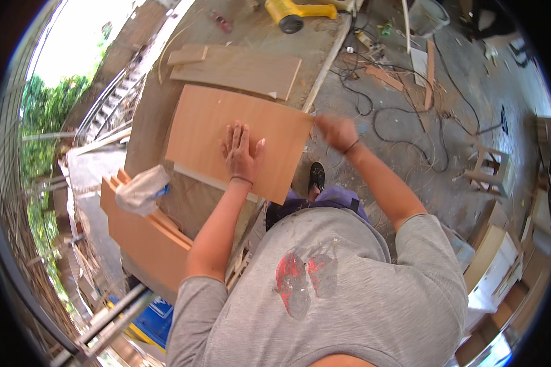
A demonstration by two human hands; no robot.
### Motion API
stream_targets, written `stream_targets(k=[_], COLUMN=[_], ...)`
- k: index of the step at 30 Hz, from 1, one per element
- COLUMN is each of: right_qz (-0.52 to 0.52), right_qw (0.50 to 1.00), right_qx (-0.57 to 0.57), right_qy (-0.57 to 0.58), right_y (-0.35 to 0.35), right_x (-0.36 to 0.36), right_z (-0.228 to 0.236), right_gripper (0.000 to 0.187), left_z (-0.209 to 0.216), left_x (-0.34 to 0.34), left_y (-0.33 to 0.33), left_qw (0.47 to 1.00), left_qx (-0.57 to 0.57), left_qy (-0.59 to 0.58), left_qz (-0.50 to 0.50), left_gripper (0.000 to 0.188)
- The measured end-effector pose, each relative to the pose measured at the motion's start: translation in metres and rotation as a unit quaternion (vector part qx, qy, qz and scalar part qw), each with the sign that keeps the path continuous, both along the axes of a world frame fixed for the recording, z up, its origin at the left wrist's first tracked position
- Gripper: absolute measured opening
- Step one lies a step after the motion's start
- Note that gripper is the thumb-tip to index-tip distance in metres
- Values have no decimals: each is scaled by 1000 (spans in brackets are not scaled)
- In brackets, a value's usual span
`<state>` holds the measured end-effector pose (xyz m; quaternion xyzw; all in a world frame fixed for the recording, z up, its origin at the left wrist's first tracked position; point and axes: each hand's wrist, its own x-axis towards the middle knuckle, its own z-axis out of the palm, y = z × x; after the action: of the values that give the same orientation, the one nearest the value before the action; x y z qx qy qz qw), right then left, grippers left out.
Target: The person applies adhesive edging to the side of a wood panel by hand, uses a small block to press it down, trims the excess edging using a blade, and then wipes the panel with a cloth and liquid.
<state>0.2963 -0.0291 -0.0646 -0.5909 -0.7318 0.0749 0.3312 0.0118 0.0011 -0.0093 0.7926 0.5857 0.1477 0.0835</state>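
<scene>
Left hand [240,153] flat on board [208,122], right hand [337,131] blurred

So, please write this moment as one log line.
left hand: flat on board | right hand: at board's right edge, blurred | board: on bench | nearby: white bag

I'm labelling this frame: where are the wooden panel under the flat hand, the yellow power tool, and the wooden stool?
wooden panel [205,125]: head view, bare face left of the flat left hand.
yellow power tool [300,12]: head view, its yellow body at the top.
wooden stool [493,168]: head view, its frame on the floor.
</scene>
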Motion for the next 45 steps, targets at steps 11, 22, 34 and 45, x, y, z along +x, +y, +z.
stream_targets(k=[11,22,34,45], right_qz=[37,147,119,-45], right_qw=[998,986,975,961], right_qx=[-56,-73,-182,-262], right_qy=[-7,5,-41,74], right_y=[5,-25,-15,11], right_x=[4,-22,-18,39], right_z=[16,25,59,33], right_gripper=[4,6,17,29], left_z=[-2,-1,-3,1], left_x=[0,-3,-5,35], left_y=[1,-3,-4,3], left_qw=[1000,1000,1000,997], left_qx=[8,21,22,41], left_qy=[-4,-7,-11,-17], left_qz=[-1,6,9,-68], left_gripper=[59,55,56,54])
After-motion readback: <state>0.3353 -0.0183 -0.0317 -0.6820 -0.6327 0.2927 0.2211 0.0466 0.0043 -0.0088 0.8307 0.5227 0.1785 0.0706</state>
